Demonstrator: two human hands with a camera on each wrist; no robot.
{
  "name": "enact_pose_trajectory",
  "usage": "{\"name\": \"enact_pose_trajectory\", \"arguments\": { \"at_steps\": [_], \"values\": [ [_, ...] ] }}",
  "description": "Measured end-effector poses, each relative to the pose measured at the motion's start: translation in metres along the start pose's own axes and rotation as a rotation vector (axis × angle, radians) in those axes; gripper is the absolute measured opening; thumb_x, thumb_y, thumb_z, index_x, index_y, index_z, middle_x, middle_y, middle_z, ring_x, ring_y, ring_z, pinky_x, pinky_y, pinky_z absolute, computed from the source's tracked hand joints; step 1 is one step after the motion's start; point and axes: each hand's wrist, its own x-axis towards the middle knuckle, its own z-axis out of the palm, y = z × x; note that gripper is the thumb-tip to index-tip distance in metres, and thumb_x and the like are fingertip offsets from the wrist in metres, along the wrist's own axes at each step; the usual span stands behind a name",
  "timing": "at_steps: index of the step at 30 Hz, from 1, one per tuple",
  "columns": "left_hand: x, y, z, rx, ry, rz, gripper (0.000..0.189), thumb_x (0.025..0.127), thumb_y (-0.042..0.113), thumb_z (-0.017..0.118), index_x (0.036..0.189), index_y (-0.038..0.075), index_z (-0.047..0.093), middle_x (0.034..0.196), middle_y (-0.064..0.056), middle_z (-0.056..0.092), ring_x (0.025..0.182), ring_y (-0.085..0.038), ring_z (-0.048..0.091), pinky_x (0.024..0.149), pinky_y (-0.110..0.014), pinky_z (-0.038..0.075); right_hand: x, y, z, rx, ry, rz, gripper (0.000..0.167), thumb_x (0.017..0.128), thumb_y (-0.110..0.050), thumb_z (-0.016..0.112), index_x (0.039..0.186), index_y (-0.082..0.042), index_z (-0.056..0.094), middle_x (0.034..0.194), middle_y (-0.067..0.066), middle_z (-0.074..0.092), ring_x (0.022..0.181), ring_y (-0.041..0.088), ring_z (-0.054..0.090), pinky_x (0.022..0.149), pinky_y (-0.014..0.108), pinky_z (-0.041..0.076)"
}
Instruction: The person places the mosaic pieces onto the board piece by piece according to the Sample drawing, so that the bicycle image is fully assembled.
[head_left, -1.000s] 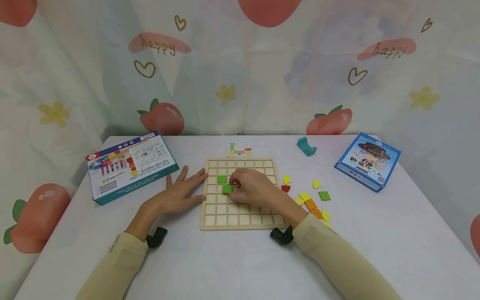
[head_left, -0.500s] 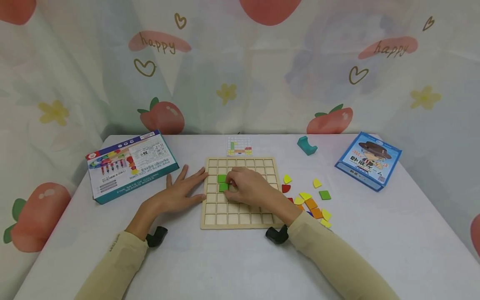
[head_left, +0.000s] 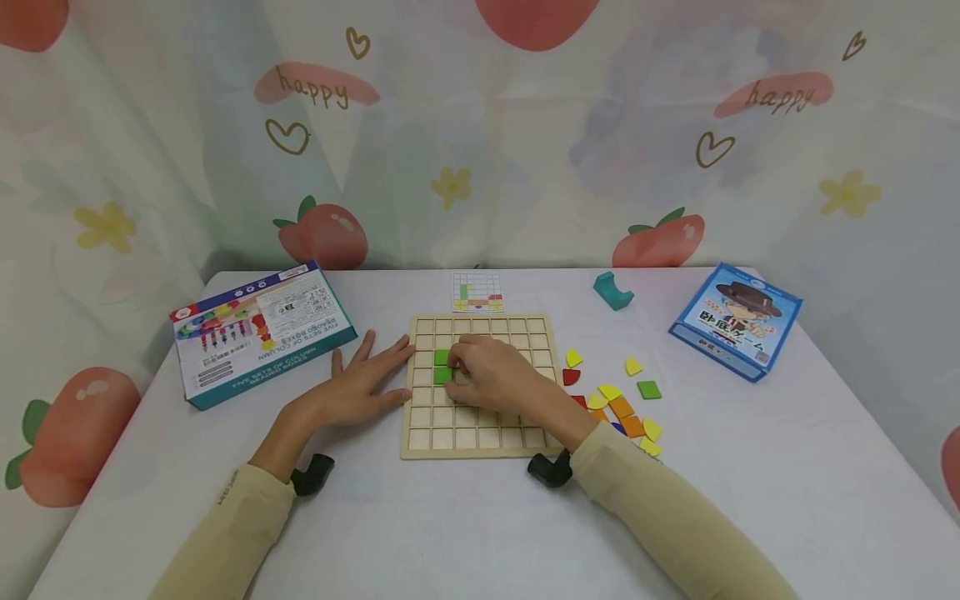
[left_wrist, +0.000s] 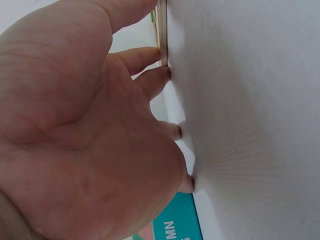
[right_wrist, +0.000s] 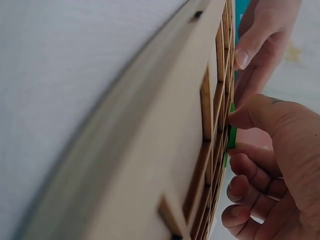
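A wooden grid board (head_left: 442,417) lies on the table, with a green square tile (head_left: 441,357) in one of its cells. Just below that one, a second green square tile (head_left: 442,376) sits at a neighbouring cell. Thumb and index finger of my right hand (head_left: 498,375) pinch this second tile, as the right wrist view shows with the green tile (right_wrist: 232,134) between them; the other fingers are curled. My left hand (head_left: 360,385) lies spread on the table, thumb and fingertips touching the board's left edge. In the left wrist view its palm (left_wrist: 95,130) hides most of the board.
Right of the board lie loose pieces: yellow ones (head_left: 609,392), orange squares (head_left: 621,407), a red piece (head_left: 571,377) and a green square (head_left: 648,389). A pattern card (head_left: 477,293) and teal curved block (head_left: 613,292) lie behind. Boxes stand left (head_left: 262,333) and right (head_left: 738,321).
My right hand has shifted slightly left, bringing the second green tile from askew to directly below the first. The left hand stays in place.
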Motion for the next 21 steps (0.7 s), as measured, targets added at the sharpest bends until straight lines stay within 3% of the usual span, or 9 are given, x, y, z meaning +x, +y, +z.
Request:
{"name": "enact_pose_trajectory", "arguments": {
  "at_steps": [21],
  "values": [
    [-0.0003,0.0028,-0.0004,-0.007,0.004,-0.001,0.075,0.106,0.043,0.061,0.169,0.02,0.028,0.18,-0.006,0.016,0.165,-0.048,-0.016,0.117,-0.083,-0.02,-0.0041,-0.0028,0.0005,-0.012,0.018,0.014,0.025,0.096,-0.031,0.077,0.113,-0.013,0.078,0.1,-0.002,0.067,0.083,0.011,0.057,0.076,0.026,0.053]
  ]
}}
